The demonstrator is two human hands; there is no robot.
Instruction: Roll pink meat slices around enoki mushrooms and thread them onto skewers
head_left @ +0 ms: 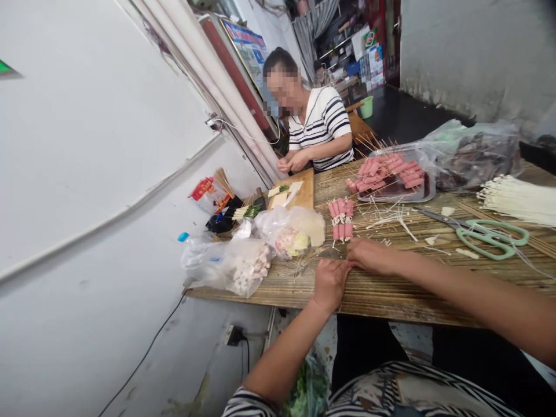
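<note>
My left hand [330,282] and my right hand [370,256] meet over the near part of the wooden table [403,289]. The fingers of both are closed and pressed together at the tips. A small bit of pink shows between them, but I cannot make out what it is. Just beyond my fingers lie several pink meat rolls [341,209] wrapped around white enoki mushrooms, side by side. Loose enoki strands [397,217] are scattered to the right of those rolls.
Green-handled scissors [490,236] and an enoki bunch [519,200] lie on the right. Behind stands a plastic tray [428,188] of skewered pink rolls, beside a plastic bag [475,153]. Filled bags [247,266] sit left. Across, a person [321,124] works at a cutting board [307,194].
</note>
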